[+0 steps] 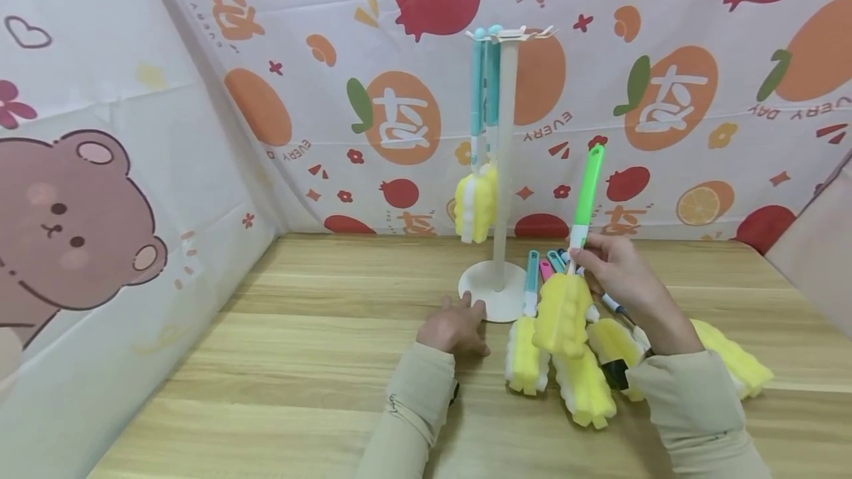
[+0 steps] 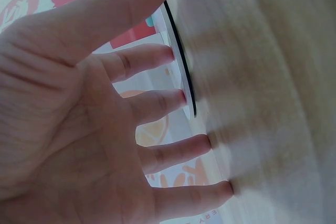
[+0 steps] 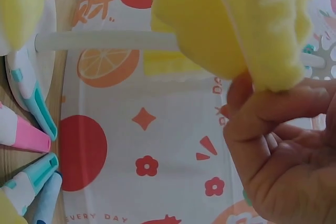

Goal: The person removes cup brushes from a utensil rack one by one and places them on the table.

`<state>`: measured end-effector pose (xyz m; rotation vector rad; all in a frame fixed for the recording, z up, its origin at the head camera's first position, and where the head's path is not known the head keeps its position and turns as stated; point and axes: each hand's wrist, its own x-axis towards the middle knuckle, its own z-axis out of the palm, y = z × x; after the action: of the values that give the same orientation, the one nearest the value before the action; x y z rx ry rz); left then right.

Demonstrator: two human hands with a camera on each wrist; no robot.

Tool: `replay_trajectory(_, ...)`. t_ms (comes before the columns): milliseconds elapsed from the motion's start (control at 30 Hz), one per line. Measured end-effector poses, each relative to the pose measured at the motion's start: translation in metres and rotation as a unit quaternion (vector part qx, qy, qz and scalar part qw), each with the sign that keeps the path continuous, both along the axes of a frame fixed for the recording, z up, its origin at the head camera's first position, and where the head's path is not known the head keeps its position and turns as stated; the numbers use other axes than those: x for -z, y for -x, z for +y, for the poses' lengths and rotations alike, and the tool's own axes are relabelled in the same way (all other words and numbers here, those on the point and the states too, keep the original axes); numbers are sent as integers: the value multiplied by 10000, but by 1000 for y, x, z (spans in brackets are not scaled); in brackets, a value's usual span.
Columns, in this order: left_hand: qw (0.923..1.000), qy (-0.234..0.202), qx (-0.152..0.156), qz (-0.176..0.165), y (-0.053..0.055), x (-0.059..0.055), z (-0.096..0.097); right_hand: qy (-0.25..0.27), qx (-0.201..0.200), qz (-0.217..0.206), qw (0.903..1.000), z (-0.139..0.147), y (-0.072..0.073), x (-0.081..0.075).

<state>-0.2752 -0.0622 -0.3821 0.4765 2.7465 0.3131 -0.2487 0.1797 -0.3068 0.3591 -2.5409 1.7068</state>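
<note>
while the right hand [image 1: 629, 276] is pinching a green-handled brush [image 1: 564, 309], its fingers are partly covering the neck [image 1: 580, 233]

handle [image 1: 589, 185] upward, the brush is hovering beside the white stand [image 1: 504, 168]; it and the right sleeve [image 1: 695, 398] are hiding parts of the brushes [image 1: 587, 388] lying below. the left hand [image 1: 455, 327] is spreading its fingers, fingertips [image 2: 166, 51] touching the stand's base [image 1: 511, 305]. the right wrist view is cutting off the held sponge [image 3: 210, 27].
</note>
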Motion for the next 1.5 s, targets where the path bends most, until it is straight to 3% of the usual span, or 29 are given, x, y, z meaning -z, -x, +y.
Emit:
replay_trajectory(300,10000,-40,-73,-16,-1,1,-1,-89,-527,-138,9985,0,1,4)
replay_trajectory(800,10000,-29,-43,-32,-2,0,-1,-385,-353,-1035,9933,0,13,22)
replay_trajectory(1100,10000,-39,-35,-39,-2,0,0,-935,-803,-510,9911,0,18,32)
replay_trajectory(1233,10000,-59,-28,-33,-2,0,1,-1131,-825,-384,9894,0,17,33)
replay_trajectory(1500,10000,-58,-55,-21,-1,-1,0,-1413,-728,-591,9855,-2,18,33)
